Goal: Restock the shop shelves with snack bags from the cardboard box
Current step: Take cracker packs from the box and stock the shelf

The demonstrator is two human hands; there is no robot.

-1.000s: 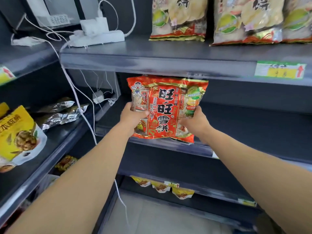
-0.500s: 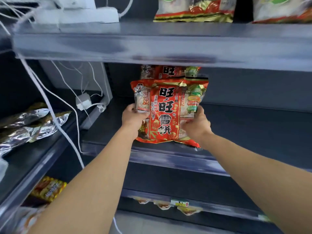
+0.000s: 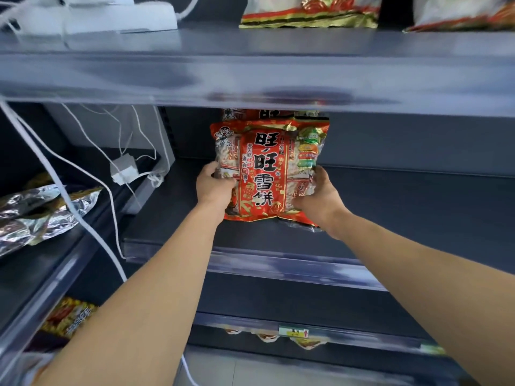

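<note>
Dark grey shop shelves fill the view, stacked one above another. On the middle shelf (image 3: 418,213) a red snack bag (image 3: 267,168) with gold trim stands upright, its printed face toward the camera, set back from the shelf's front lip. Both hands clasp it from either side. The left hand (image 3: 213,186) grips the bag's lower left edge, thumb across the front. The right hand (image 3: 320,201) holds the lower right edge, fingers curled round the side and toward the back. The bag sits between the two hands, its top reaching nearly up to the underside of the upper shelf (image 3: 250,76). Whether its bottom edge rests on the board or hangs just above it cannot be told. Just behind it the top of a second bag (image 3: 250,114) of the same kind shows.

On the upper shelf lie a white power strip (image 3: 117,20) and more snack bags (image 3: 306,12). White cables (image 3: 69,162) hang down at the left to a small adapter (image 3: 124,171). Silver foil bags (image 3: 41,213) lie on the neighbouring shelf at far left, with a yellow packet (image 3: 72,316) below them.
</note>
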